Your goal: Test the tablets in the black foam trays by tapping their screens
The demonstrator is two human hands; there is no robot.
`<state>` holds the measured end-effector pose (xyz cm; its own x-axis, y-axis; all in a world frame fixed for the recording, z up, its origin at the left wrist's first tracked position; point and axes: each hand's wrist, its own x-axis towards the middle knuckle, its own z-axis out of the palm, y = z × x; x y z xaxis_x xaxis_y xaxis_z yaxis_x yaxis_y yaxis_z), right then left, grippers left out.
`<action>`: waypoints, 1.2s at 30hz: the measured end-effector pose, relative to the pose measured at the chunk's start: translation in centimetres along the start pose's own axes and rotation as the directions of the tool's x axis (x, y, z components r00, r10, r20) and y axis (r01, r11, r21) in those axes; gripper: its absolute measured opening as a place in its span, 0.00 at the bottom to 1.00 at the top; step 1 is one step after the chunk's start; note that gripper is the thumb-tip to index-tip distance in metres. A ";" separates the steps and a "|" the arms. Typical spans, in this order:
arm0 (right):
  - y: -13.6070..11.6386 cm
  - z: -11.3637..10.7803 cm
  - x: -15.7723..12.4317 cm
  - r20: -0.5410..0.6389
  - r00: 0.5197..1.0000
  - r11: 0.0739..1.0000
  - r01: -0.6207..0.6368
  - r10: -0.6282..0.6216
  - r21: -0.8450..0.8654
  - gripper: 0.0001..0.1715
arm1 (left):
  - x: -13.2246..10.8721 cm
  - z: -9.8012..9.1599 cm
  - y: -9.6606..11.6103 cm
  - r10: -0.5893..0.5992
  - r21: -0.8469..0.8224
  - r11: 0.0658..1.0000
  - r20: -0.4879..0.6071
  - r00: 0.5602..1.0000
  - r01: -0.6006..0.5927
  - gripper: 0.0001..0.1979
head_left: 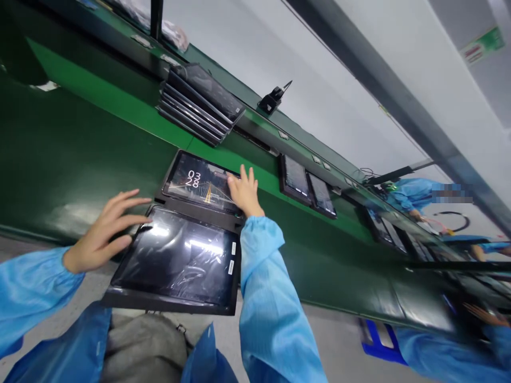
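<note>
A lit tablet (199, 183) showing "03 28" lies in a dark tray on the green bench. My right hand (245, 192) is over its right end, fingers spread, with nothing held. Nearer to me, a second tablet (179, 260) with a dark screen under shiny wrinkled film rests in another dark tray that reaches past the bench's front edge. Two small white labels are on its right side. My left hand (107, 231) is at that tray's upper left corner, fingers apart and holding nothing; whether the fingertips touch it I cannot tell.
A stack of dark trays (199, 103) stands behind the lit tablet. A black device (272, 100) sits on the rear ledge. Paired tablets (296, 175) lie to the right along the green bench (319, 266). Other people in blue sleeves (433, 351) are at the far right, near a blue stool (379, 343).
</note>
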<state>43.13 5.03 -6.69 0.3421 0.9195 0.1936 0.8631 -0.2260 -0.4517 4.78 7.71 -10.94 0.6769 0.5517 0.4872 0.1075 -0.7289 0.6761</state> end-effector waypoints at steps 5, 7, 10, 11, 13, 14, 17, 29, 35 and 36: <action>4.0 0.1 1.4 -0.226 0.968 0.992 -0.090 0.107 0.084 0.42 | -4.1 0.0 3.9 -0.002 0.079 0.997 0.132 0.991 -0.009 0.26; 5.5 0.2 -1.2 -0.313 0.933 0.981 -0.143 0.177 0.128 0.44 | -4.9 -0.1 5.0 0.081 0.158 0.981 0.181 0.980 -0.110 0.28; 7.4 0.1 -5.7 -0.415 0.856 0.948 -0.240 0.307 0.207 0.43 | -4.8 -0.1 6.2 0.187 0.224 0.943 0.256 0.948 -0.246 0.32; 7.9 0.1 -7.1 -0.433 0.834 0.937 -0.262 0.341 0.233 0.41 | -4.6 0.0 6.5 0.208 0.226 0.934 0.282 0.937 -0.275 0.33; 8.3 -0.1 -9.3 -0.441 0.812 0.919 -0.284 0.383 0.275 0.38 | -4.1 0.1 6.9 0.250 0.216 0.918 0.337 0.908 -0.333 0.34; 8.2 -0.1 -10.1 -0.432 0.812 0.913 -0.287 0.393 0.291 0.36 | -3.9 0.2 7.0 0.264 0.205 0.913 0.366 0.892 -0.354 0.36; 7.6 -0.1 -11.5 -0.403 0.821 0.901 -0.283 0.406 0.330 0.34 | -3.6 0.6 7.4 0.253 0.120 0.934 0.446 0.859 -0.338 0.38; 7.6 -0.6 -11.8 -0.403 0.808 0.872 -0.257 0.430 0.416 0.35 | 2.5 3.8 0.9 -0.439 0.163 0.881 -0.063 0.896 0.443 0.24; 2.0 -0.8 -11.6 -0.333 0.916 0.928 -0.096 0.224 0.359 0.24 | -2.9 5.3 3.5 -0.701 -0.390 0.656 0.005 0.714 0.646 0.32; 0.3 -0.8 -11.1 -0.291 0.949 0.946 -0.024 0.124 0.324 0.21 | -4.0 5.4 4.2 -0.713 -0.430 0.628 0.014 0.701 0.648 0.32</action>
<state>39.85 -5.50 -8.30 0.5395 0.7509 0.3809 0.6874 -0.1316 -0.7143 6.47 0.27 -13.03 0.4080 0.9008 -0.1487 0.1929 0.0742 0.9784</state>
